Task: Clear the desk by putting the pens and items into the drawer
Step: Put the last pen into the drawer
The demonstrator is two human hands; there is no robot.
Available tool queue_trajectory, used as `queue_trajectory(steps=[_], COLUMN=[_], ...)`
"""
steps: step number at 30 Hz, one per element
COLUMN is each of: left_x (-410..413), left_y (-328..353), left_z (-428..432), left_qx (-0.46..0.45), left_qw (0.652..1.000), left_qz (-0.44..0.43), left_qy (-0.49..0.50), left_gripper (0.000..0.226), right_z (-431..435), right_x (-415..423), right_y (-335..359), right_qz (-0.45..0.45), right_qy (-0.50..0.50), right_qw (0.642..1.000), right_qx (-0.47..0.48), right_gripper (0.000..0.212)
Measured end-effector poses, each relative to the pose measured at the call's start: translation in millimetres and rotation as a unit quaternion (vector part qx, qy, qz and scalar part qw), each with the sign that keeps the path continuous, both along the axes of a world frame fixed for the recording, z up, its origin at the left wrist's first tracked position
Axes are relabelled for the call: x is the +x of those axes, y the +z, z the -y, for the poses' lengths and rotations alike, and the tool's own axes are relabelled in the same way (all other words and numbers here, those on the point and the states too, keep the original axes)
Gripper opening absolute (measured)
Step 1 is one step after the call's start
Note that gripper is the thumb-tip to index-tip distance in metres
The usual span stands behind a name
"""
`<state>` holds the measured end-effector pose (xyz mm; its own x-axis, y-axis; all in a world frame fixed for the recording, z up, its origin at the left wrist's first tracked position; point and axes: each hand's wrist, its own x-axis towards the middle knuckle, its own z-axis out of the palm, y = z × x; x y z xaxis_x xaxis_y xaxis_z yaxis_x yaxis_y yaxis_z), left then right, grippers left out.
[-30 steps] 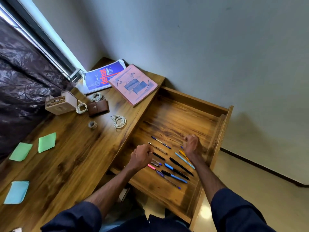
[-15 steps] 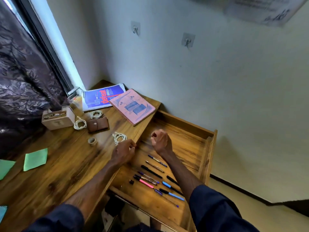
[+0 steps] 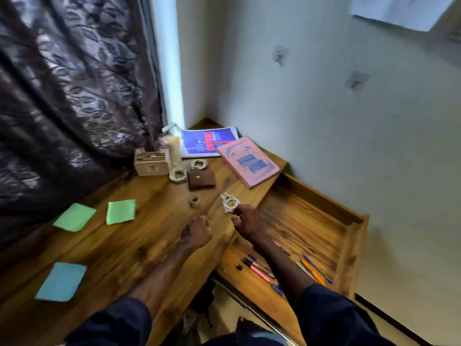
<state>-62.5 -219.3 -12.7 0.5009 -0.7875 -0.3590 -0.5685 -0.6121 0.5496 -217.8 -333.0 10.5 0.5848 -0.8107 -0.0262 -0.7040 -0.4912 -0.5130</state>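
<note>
Already the pens (image 3: 259,270) lie in the open drawer (image 3: 311,221), down at its near end, with an orange pen (image 3: 311,270) beside them. So the pen part of the job looks done.

Lots of other things are left on the desk (image 3: 124,245). A white cable coil (image 3: 230,202) sits near the desk edge, right by the drawer. Two more cable coils (image 3: 177,174) lie farther back, next to a brown wallet (image 3: 201,178). A small tape roll (image 3: 193,199) is there too. Two green notes (image 3: 121,211) and a blue note (image 3: 61,280) lie on the left side. A wooden box (image 3: 151,162), a blue book (image 3: 208,143) and a pink book (image 3: 249,161) sit at the back.

The right hand (image 3: 249,222) is at the near edge of the white cable coil with its fingers curled. The picture is blurry, so I cannot tell if it pinches the coil or only touches it. The left hand (image 3: 197,231) is over the desk, curled into a fist, and I see nothing in it.

I think the coil is the next thing to go in. Most of the job is left to do.
</note>
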Motion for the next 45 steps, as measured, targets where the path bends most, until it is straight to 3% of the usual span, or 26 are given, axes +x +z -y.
queue_trajectory(steps=[9, 16, 21, 26, 29, 35, 41, 45], left_x=[34.7, 43.1, 54.3, 71.2, 78.7, 93.4, 113.6, 136.8], left_y=[-29.5, -38.6, -43.4, -45.9, -47.5, -56.9, -58.2, -54.9], left_z=[-55.2, -52.4, -36.2, -16.0, -7.4, -0.4, 21.0, 49.8], left_qx=[0.088, 0.085, 0.077, 0.058, 0.033, 0.004, -0.026, -0.057], left_qw=[0.996, 0.995, 0.994, 0.994, 0.993, 0.992, 0.987, 0.986], left_qz=[0.011, 0.033, 0.056, 0.090, 0.108, 0.120, 0.139, 0.129], left_qy=[-0.013, -0.037, -0.050, -0.039, -0.019, 0.025, 0.073, 0.093], left_gripper=[0.036, 0.034, 0.050, 0.045, 0.031, 0.016, 0.017, 0.021], right_z=[-26.3, -24.6, -13.8, 1.9, 10.0, 26.3, 48.3, 53.3], right_x=[56.7, 75.1, 78.0, 84.6, 85.0, 85.4, 82.1, 86.7], right_y=[-27.2, -49.4, -68.5, -78.0, -82.5, -73.3, -74.6, -70.3], right_qz=[-0.050, -0.114, -0.179, -0.159, -0.116, 0.026, -0.094, -0.115], right_qy=[0.084, 0.112, 0.155, 0.159, 0.130, -0.060, -0.089, -0.082], right_qw=[0.994, 0.983, 0.963, 0.966, 0.976, 0.998, 0.991, 0.989], right_qx=[0.045, 0.086, 0.126, 0.124, 0.129, 0.022, 0.024, 0.040], right_gripper=[0.026, 0.037, 0.044, 0.048, 0.041, 0.013, 0.020, 0.009])
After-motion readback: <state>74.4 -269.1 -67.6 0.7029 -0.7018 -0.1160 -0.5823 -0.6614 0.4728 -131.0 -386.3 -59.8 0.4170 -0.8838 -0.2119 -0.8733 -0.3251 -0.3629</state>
